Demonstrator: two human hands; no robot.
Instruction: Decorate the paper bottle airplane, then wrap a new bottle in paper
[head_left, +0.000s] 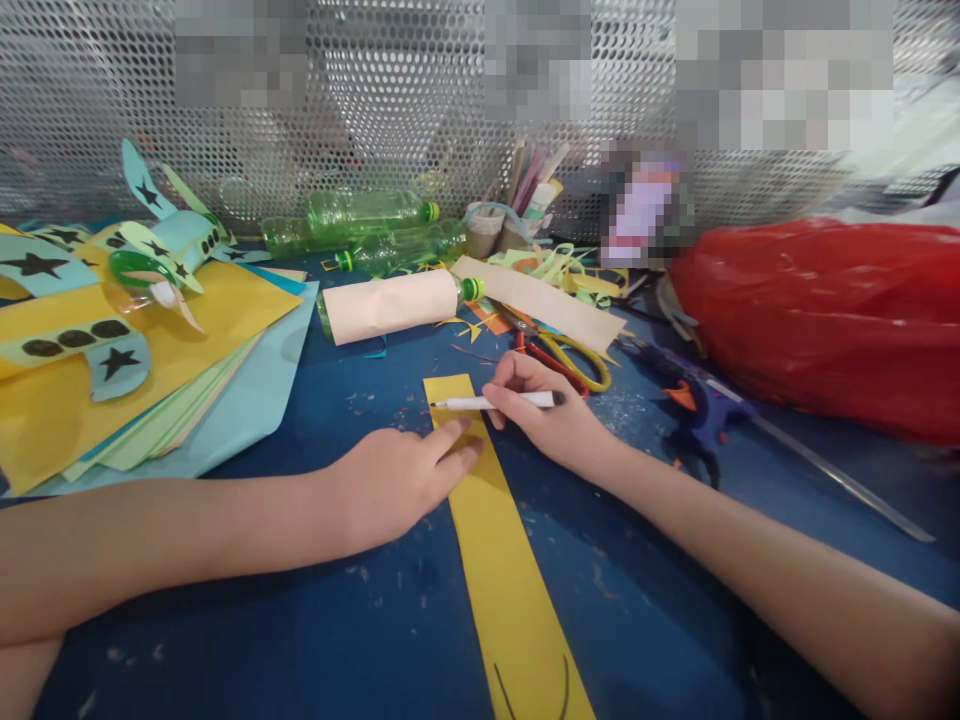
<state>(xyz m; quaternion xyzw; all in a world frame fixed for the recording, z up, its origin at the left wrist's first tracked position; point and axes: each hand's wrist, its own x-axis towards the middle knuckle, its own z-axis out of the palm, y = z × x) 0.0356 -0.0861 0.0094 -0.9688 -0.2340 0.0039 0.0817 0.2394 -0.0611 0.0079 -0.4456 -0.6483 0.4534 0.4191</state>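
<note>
A long yellow paper strip (499,540) lies on the blue table, running from mid-table to the near edge. Two curved black lines are drawn on its near end. My left hand (409,475) rests on the strip near its far end, fingers stretched out flat. Between the fingers of my right hand (536,405) is a white marker (480,402), its dark tip over the strip's far left edge. A pale-paper-wrapped green bottle (394,306) lies beyond the strip.
Scissors (574,360) with yellow and red handles lie past my right hand. A blue glue gun (701,405) and red plastic bag (817,320) are at right. Paper sheets (277,390) and bottle planes (187,240) sit at left. Green bottles (367,208) line the mesh.
</note>
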